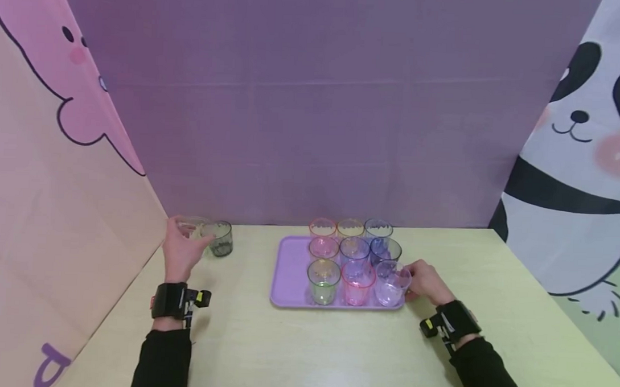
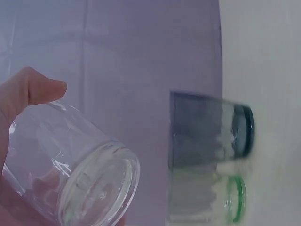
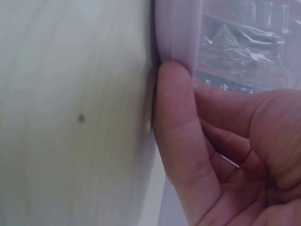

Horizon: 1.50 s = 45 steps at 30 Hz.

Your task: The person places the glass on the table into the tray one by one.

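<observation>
At the far left of the table my left hand (image 1: 182,251) grips a clear cup (image 2: 96,183), which is tilted with its base facing the left wrist camera. Beside it stand a dark grey cup (image 1: 221,240) and a green-tinted cup (image 2: 237,200). My right hand (image 1: 427,283) pinches the right rim of a purple tray (image 1: 290,272), close to its front corner. In the right wrist view the fingers (image 3: 176,94) press at the tray's edge, just outside the cups. Rows of see-through coloured cups stand on the tray, with a clear cup (image 1: 390,287) nearest my right hand.
The tray's cups include a green one (image 1: 323,285) and a pink one (image 1: 357,286) in front. A purple backdrop (image 1: 317,131) rises behind the pale wooden table (image 1: 304,353). Side panels with a pink cartoon figure and a panda (image 1: 570,237) flank it.
</observation>
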### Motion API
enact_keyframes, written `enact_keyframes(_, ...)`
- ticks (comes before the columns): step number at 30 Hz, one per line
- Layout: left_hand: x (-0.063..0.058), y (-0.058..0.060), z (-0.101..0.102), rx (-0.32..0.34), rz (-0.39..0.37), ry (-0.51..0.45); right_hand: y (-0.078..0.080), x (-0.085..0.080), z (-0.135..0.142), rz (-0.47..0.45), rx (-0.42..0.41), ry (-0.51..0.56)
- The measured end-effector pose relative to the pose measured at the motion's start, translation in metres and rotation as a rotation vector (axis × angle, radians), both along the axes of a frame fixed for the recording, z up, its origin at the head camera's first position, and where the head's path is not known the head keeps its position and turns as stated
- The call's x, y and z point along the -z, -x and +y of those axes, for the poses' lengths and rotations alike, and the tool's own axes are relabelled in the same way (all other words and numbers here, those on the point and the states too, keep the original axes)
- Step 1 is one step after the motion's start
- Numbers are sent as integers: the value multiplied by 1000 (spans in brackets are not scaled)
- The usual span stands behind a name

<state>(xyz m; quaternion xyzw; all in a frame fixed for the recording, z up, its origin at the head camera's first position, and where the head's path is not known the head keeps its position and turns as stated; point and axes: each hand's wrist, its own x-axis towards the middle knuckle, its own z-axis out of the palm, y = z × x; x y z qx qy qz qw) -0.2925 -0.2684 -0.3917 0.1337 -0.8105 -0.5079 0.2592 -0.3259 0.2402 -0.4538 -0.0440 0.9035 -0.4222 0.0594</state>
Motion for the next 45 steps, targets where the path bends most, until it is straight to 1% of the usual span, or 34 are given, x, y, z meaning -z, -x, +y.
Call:
enact_keyframes(2,-1,2,9,34,27,-21,0,0,1,-2,2,1)
enact_keyframes(4,-2,4,18,67,33,-16,0,0,1,-15,2,3)
enact_keyframes(7,0,7,29,117,26,6,0,1,2,-30,8,2)
enact_keyframes(11,3,13,45,174,24,16,0,2,1,-23,11,-4)
enact_keyframes(14,4,19,57,206,31,-13,-1,1,1,-11,5,-5)
enact_keyframes(16,4,24,64,230,35,-47,-1,1,1,-10,5,-1)
enact_keyframes(19,5,30,73,285,44,-115,0,1,1,-12,3,1)
enact_keyframes(22,6,36,82,322,42,-157,1,0,1,-21,9,6)
enact_keyframes(30,11,51,102,350,43,-180,0,0,0,-22,4,4)
enact_keyframes(35,12,57,112,376,43,-196,-1,1,0,-21,-7,6)
enact_keyframes(40,16,61,121,384,37,-181,-1,0,0,-20,-18,15)
enact_keyframes(45,20,66,130,394,23,-148,-1,0,1,-26,0,18)
